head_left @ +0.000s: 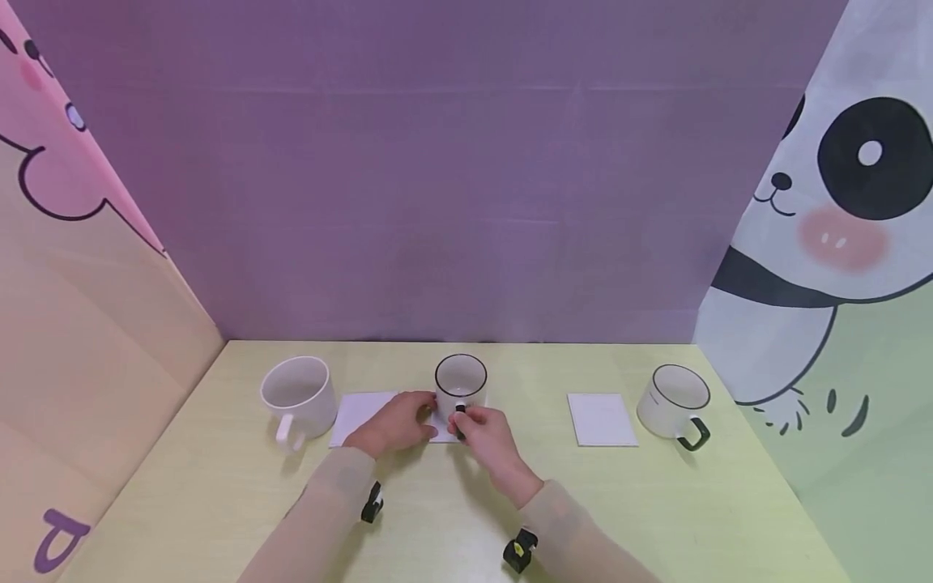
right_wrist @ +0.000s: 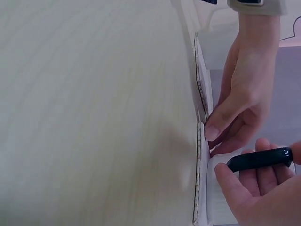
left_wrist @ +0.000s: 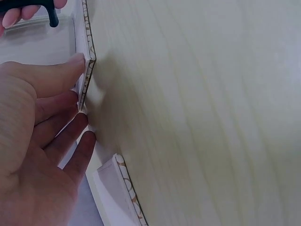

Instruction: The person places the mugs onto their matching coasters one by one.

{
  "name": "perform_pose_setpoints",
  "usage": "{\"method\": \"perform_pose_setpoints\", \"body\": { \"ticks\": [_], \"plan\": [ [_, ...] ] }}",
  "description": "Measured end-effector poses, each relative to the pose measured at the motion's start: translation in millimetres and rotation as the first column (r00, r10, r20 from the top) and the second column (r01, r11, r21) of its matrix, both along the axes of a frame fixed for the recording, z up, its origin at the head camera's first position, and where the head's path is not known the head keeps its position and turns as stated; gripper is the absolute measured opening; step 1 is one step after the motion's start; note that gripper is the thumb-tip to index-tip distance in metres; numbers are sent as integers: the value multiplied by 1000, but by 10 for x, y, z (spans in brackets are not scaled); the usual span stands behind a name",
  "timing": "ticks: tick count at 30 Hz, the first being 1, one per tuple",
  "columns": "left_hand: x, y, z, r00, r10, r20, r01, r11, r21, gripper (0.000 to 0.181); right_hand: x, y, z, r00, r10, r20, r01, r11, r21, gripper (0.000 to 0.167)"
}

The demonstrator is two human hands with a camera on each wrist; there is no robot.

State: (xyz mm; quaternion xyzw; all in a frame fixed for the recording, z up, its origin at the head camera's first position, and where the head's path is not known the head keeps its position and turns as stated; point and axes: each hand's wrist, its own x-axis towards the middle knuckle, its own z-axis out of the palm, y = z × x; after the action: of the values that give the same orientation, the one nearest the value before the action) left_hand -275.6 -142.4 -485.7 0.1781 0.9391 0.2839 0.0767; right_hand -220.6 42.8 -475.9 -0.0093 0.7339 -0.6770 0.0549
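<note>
A white mug with a black rim [head_left: 462, 376] stands at the middle of the table, on or over a white square tile [head_left: 443, 431]. My right hand [head_left: 496, 449] grips its black handle [right_wrist: 258, 160] between thumb and fingers. Beside the mug's left side, my left hand [head_left: 397, 425] holds a corner of that tile, with thumb and index finger at its edges [left_wrist: 88, 75]; the other fingers are spread. Under my left forearm and hand lies another white tile [head_left: 359, 411], partly covered. What lies beneath the mug is hidden.
An all-white mug [head_left: 299, 397] stands at the left, its handle toward me. Toward the right are a third white tile [head_left: 602, 420] and a white mug with a black handle [head_left: 672, 401]. A purple backdrop [head_left: 459, 178] rises behind the table [head_left: 437, 518].
</note>
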Motion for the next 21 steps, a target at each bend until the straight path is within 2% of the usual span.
{"method": "perform_pose_setpoints", "body": {
  "ticks": [11,14,18,21],
  "plan": [
    [-34,-19,-2,997,-47,-56,47,999,12,45,44,8,-24,999,49,2,-49,999,16,28],
    [-41,-16,-21,996,-63,-57,64,998,17,46,63,59,-20,996,73,-59,-67,992,106,28],
    [-44,-12,-26,997,-55,-48,55,998,18,49,105,174,11,978,128,-163,-82,962,262,27],
    [-46,-10,-20,998,-42,-41,43,999,20,50,124,279,35,968,174,-182,-114,948,296,26]
  ]
}}
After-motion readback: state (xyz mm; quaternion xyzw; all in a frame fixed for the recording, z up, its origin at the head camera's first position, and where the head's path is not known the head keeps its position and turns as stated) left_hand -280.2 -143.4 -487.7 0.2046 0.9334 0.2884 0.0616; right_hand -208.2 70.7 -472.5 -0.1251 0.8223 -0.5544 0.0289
